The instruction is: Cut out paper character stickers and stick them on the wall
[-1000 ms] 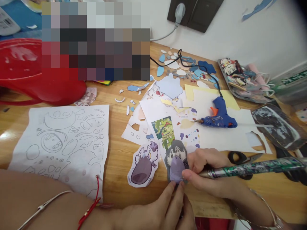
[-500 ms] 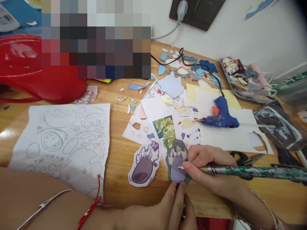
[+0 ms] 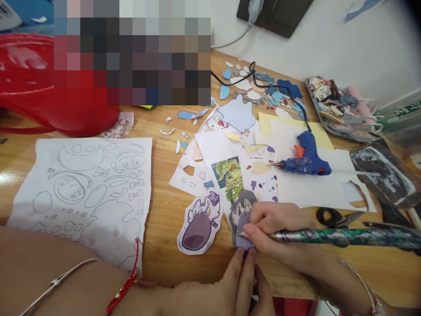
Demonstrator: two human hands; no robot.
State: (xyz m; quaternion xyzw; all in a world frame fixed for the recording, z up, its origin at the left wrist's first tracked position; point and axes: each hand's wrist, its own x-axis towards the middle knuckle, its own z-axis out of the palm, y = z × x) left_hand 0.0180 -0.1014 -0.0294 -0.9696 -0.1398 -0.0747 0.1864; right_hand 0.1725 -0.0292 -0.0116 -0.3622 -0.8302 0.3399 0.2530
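Note:
A grey cartoon cut-out (image 3: 242, 206) with a lilac oval piece on its lower half lies near the table's front edge. My left hand (image 3: 230, 285) reaches in from below, its fingertips pressed together on the cut-out's bottom edge. My right hand (image 3: 279, 230) is closed around a long green patterned pen-like tool (image 3: 342, 235), whose metal tip rests on the lilac piece. A second paper cut-out (image 3: 199, 224), white-bordered with a purple egg shape, lies just to the left.
A white sheet of pencil outlines (image 3: 88, 193) lies at left, a red plastic basin (image 3: 49, 96) behind it. A blue glue gun (image 3: 304, 160) rests on loose papers, black scissors (image 3: 332, 217) nearby. Foam scraps (image 3: 259, 90) and a tray of stickers (image 3: 338, 107) sit at the back.
The tool's tip has slid left and a little up across the lilac piece, my right hand following. My left fingers stay at the cut-out's bottom edge.

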